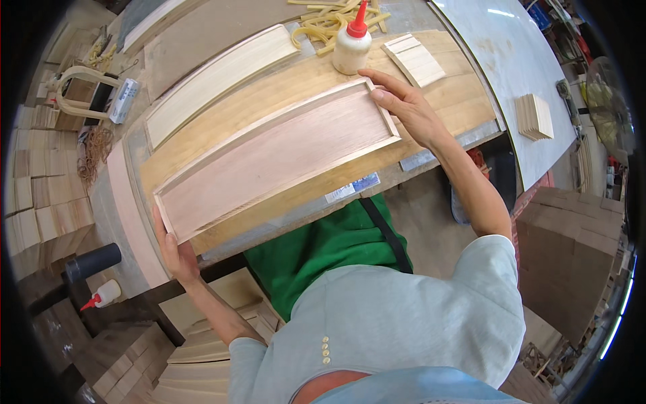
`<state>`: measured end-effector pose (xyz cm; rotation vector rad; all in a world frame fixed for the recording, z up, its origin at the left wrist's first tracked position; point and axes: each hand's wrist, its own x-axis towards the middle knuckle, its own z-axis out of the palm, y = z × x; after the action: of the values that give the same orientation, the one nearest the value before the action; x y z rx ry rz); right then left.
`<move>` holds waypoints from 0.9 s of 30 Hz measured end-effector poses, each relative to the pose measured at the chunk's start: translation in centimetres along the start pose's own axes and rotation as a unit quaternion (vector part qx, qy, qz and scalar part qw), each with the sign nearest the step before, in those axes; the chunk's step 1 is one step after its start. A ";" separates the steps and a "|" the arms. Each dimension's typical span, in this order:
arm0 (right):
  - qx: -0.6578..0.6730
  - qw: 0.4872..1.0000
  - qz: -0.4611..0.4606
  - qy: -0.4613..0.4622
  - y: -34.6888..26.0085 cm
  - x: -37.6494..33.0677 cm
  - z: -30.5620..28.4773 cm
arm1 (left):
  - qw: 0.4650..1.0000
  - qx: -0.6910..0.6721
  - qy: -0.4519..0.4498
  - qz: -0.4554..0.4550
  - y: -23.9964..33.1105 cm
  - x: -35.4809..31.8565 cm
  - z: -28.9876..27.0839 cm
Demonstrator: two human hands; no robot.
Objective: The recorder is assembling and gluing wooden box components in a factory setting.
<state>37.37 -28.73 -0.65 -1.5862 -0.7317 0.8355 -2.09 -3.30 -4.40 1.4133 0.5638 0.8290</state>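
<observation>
A long shallow wooden tray (276, 158) with a pinkish panel and a pale rim lies slantwise on the wooden workbench (464, 94). My left hand (176, 252) grips its near left end, thumb on the rim. At the far right end, my right hand (404, 108) holds the rim, fingers resting over the corner. A glue bottle (352, 42) with a red nozzle stands just beyond the right hand.
A second pale tray (215, 81) lies behind the first. Thin wood slats (414, 59) and loose strips (330, 23) sit near the bottle. Stacked wood pieces (47, 175) fill the left. Another glue bottle (102, 295) lies at lower left. A pale sheet (511, 54) with a slat stack (535, 116) sits right.
</observation>
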 end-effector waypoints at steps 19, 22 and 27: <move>-0.674 0.702 -0.212 0.084 2.9 26.1 -9.0 | 0.936 0.067 0.347 0.004 0.1 -6.5 -2.9; -0.632 0.715 -0.220 0.203 1.1 28.0 -10.3 | 0.928 0.061 0.367 0.003 0.1 -8.1 -3.3; -0.495 0.763 -0.263 0.321 -3.7 27.2 -14.0 | 0.920 0.085 0.383 0.008 1.5 -7.5 -1.7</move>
<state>63.98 -13.31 1.00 -2.2054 -1.0901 -0.6633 -8.26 -8.17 -4.07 1.2129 1.2440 1.3818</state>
